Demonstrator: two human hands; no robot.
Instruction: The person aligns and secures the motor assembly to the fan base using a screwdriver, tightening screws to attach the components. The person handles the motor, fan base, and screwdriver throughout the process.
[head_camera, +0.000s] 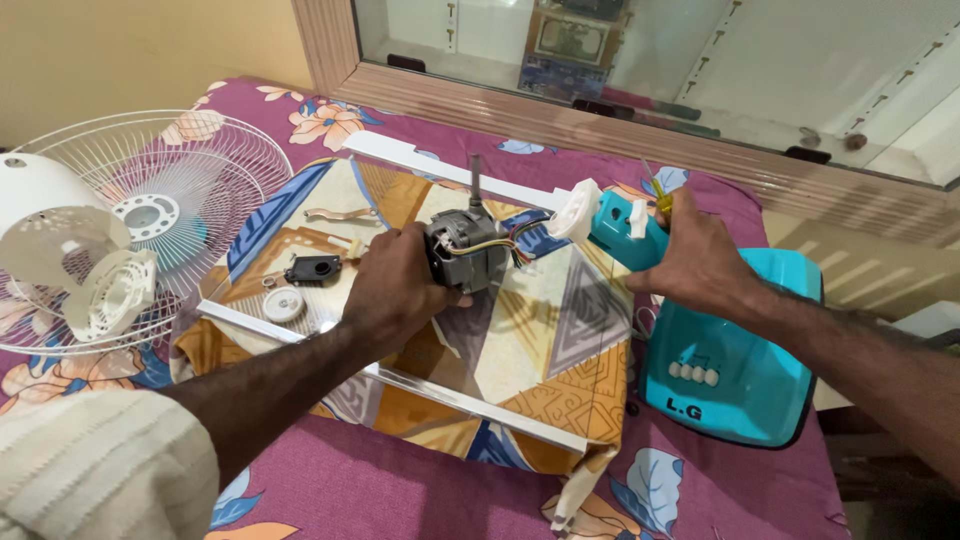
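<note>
Left hand (395, 290) clamps a heavy, rigid motor (466, 250) by its body; right hand (700, 262) wraps the light, turquoise plastic neck (622, 232).

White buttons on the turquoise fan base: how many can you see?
4, in a short row on the turquoise fan base near its front edge, right of the patterned board; the right hand may hide others.

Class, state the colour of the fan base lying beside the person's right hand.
Turquoise blue, with a row of white buttons; the fan base shows best in the head view, beside the right hand.
</note>
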